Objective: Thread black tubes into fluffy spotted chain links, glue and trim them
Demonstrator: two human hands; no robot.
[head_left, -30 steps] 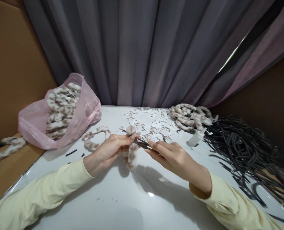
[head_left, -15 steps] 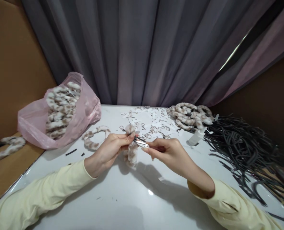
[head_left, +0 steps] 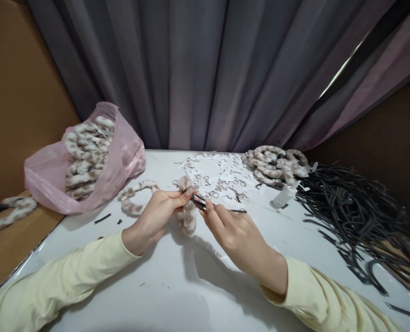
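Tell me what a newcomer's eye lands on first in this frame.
At the centre of the white table, the left hand pinches a fuzzy spotted headband while the right hand works dark tweezers into it. To the left sits a pink bag stuffed with more such bands; a tangle of black bare bands sprawls on the right.

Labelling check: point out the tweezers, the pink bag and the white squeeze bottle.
tweezers (head_left: 222, 208), head view, on the dark shaft beyond the right hand's fingers.
pink bag (head_left: 127, 152), head view, on its bare right wall.
white squeeze bottle (head_left: 283, 197), head view, on its body.
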